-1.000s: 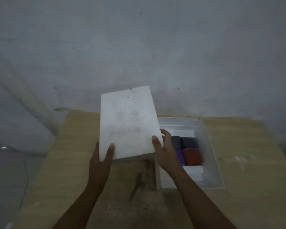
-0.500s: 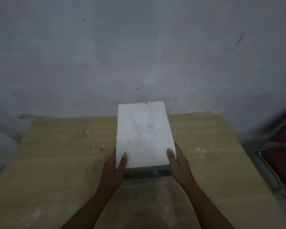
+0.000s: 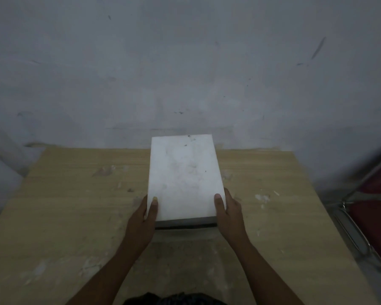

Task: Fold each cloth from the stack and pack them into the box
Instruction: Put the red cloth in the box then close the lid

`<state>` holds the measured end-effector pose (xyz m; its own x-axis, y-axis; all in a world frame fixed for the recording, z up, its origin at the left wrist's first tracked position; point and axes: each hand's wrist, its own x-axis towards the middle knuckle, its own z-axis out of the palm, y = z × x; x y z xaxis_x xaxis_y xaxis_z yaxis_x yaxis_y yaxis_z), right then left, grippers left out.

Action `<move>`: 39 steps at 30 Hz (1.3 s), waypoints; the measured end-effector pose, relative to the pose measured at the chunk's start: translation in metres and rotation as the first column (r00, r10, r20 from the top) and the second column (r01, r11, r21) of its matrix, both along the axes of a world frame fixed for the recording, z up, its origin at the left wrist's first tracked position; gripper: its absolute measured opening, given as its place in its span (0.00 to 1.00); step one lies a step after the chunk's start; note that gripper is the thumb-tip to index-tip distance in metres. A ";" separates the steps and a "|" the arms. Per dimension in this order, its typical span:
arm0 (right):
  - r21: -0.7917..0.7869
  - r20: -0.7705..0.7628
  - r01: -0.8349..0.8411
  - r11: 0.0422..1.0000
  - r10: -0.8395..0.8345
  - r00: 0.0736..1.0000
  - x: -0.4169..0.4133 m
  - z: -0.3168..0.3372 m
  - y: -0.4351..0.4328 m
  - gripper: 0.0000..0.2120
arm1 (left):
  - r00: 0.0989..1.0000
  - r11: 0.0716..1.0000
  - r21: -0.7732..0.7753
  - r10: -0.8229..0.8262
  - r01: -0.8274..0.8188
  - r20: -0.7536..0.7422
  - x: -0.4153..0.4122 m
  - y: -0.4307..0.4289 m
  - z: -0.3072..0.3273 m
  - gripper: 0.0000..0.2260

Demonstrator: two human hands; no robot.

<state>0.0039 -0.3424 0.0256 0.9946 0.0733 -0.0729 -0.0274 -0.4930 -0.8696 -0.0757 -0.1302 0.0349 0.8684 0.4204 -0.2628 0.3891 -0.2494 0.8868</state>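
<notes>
My left hand (image 3: 143, 219) and right hand (image 3: 228, 213) grip the near corners of the white lid (image 3: 184, 175) that covers the box (image 3: 185, 223), each thumb pressed flat on top and the fingers wrapped down the sides. The closed box sits between my palms on the worn wooden table (image 3: 70, 205), its long side running away from my wrists toward the grey wall (image 3: 185, 62). Off beyond my right hand, a red-seated metal chair (image 3: 374, 219) stands beside the table edge.
</notes>
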 end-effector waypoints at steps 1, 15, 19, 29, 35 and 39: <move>0.003 0.010 0.004 1.000 -0.004 1.000 0.000 0.001 0.001 0.24 | 1.000 1.000 0.000 0.006 -0.006 0.003 0.000 0.000 0.000 0.29; 0.010 -0.048 0.090 0.996 -0.089 0.995 -0.013 -0.001 0.004 0.17 | 0.999 0.999 0.031 -0.033 0.033 0.006 -0.003 0.001 -0.006 0.28; 0.014 -0.126 0.027 1.000 -0.025 0.992 -0.021 -0.015 0.004 0.23 | 0.995 0.993 0.088 -0.076 0.081 -0.061 -0.011 0.000 -0.017 0.28; 0.066 -0.208 0.019 0.998 -0.005 0.978 -0.028 -0.024 0.003 0.30 | 0.998 0.999 0.009 -0.034 0.035 -0.049 -0.007 0.003 -0.033 0.31; 0.284 -0.416 0.206 0.936 -0.073 0.906 -0.019 -0.027 0.006 0.22 | 0.992 0.962 -0.268 0.022 -0.056 -0.127 0.001 0.002 -0.039 0.31; 0.297 -0.379 0.194 0.935 -0.071 0.923 -0.008 -0.025 0.011 0.20 | 0.989 0.967 -0.239 0.055 -0.087 -0.136 0.013 0.013 -0.043 0.37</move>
